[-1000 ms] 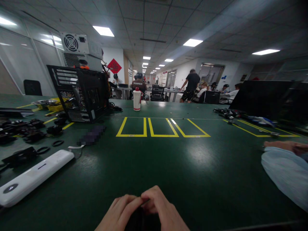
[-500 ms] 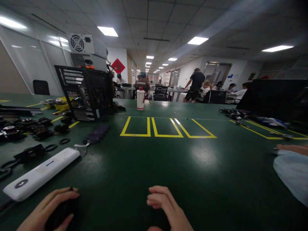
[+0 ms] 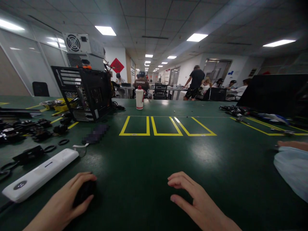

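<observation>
Wrapped over a black computer mouse (image 3: pixel 84 193) at the lower left is my left hand (image 3: pixel 63 199); the mouse is dark and partly covered by the fingers and palm. My right hand (image 3: pixel 192 194) hovers over the green tabletop (image 3: pixel 141 160), right of centre. Its fingers are curved, with the thumb apart from them and nothing in between. A long white power-bar-like device (image 3: pixel 44 173) lies left of my left hand. Farther up the table are yellow tape outlines (image 3: pixel 166 134).
A black computer case (image 3: pixel 84 93) stands at the left, with power supplies (image 3: pixel 80 45) stacked on it. Black parts (image 3: pixel 39 128) lie beside it. A white bottle (image 3: pixel 139 98) stands near the back. Another person's sleeve (image 3: pixel 290 166) is at the right, below a black monitor (image 3: pixel 276 94).
My left hand has moved forward and right along with the mouse. The right hand has shifted right and a little forward, so the gap between the hands is slightly wider.
</observation>
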The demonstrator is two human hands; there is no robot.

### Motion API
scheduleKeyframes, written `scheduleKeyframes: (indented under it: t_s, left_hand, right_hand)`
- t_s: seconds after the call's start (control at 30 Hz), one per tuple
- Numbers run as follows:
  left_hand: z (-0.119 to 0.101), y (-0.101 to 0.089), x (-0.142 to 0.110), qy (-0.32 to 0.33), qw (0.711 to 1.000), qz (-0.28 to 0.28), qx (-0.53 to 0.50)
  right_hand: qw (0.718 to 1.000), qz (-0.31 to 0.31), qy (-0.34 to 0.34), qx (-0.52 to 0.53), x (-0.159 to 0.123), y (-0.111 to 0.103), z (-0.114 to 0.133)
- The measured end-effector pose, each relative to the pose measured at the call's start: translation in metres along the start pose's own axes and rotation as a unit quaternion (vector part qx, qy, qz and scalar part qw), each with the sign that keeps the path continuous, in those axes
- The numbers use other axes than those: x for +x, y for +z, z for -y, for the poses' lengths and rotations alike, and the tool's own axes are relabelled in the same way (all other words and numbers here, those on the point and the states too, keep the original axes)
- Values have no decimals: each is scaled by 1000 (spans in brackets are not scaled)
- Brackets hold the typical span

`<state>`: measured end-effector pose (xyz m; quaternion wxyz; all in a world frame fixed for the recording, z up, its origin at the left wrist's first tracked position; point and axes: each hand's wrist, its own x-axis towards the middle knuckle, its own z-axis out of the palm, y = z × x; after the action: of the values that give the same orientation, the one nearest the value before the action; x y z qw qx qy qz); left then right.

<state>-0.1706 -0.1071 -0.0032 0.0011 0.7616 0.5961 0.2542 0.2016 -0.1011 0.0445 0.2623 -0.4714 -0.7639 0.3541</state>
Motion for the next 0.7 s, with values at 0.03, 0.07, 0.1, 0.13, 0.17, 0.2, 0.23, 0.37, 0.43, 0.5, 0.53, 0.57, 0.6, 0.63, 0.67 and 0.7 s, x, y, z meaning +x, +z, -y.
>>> scheduleKeyframes:
  t_s: [0.03, 0.07, 0.1, 0.13, 0.17, 0.2, 0.23, 0.37, 0.43, 0.5, 0.53, 0.57, 0.6, 0.63, 0.67, 0.7]
  left_hand:
    - [-20, 8, 19, 16, 999, 33, -28]
    - [-39, 16, 39, 37, 996, 65, -55]
    - [-56, 26, 60, 64, 990, 95, -78]
    - [-72, 37, 81, 85, 986, 107, -94]
    - [-84, 48, 101, 104, 983, 108, -106]
    - [-95, 60, 120, 117, 982, 100, -111]
    - [-104, 71, 137, 124, 982, 91, -112]
    - [-123, 102, 174, 139, 979, 86, -123]
    - [-126, 106, 178, 142, 976, 91, -134]
    - [-126, 105, 178, 149, 972, 98, -152]
    - [-124, 104, 178, 152, 969, 100, -166]
    - [-122, 104, 179, 153, 966, 103, -182]
    - [-119, 104, 179, 153, 962, 109, -200]
    - [-116, 105, 181, 151, 957, 117, -218]
    - [-114, 106, 182, 147, 953, 128, -233]
    - [-111, 107, 184, 144, 949, 141, -243]
  right_hand:
    - [1000, 10, -9, 3, 7, -1, 3]
    - [1000, 20, -18, 6, 16, -2, 5]
    - [999, 25, -26, 11, 26, -2, 4]
    - [999, 26, -31, 18, 38, -1, 1]
    - [999, 17, -29, 28, 52, 0, -5]
    - [999, 7, -21, 43, 67, 0, -12]
    - [998, -11, -14, 58, 82, 1, -21]
    - [988, -52, 4, 148, 130, 2, -52]
    - [981, -52, 18, 187, 141, 1, -60]
    - [975, -47, 24, 214, 145, 0, -63]
    - [974, -45, 24, 223, 145, 0, -64]
    - [972, -43, 24, 229, 145, 0, -64]
    - [971, -44, 24, 233, 144, 0, -64]
    - [971, -46, 24, 233, 144, 0, -65]
    - [971, -49, 25, 231, 144, 0, -65]
    - [972, -53, 24, 226, 143, 0, -64]
